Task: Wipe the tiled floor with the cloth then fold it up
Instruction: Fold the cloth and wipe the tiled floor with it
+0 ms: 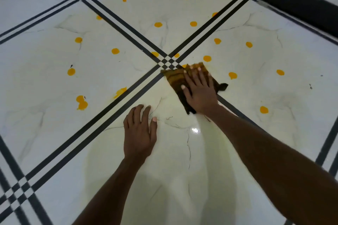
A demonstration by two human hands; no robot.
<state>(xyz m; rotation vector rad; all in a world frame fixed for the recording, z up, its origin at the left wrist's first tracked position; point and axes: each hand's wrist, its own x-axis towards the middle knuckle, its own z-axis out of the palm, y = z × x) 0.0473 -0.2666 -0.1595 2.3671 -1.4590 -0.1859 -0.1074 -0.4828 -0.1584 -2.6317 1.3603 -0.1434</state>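
A brown and yellow striped cloth (175,78) lies flat on the white tiled floor (113,71), just right of where the black tile lines cross. My right hand (200,89) presses down flat on the cloth, fingers spread over it. My left hand (140,131) rests palm down on the bare tile nearer to me, fingers apart, holding nothing. Several yellow-orange spots dot the floor around the cloth, such as one spot (232,75) to its right and a smeared blotch (82,103) at the left.
Black double lines (117,95) run diagonally across the tiles and meet in a checkered crossing (168,61). A dark skirting and wall edge (296,3) close off the far right. A bright light reflection (195,130) shines on the tile between my arms.
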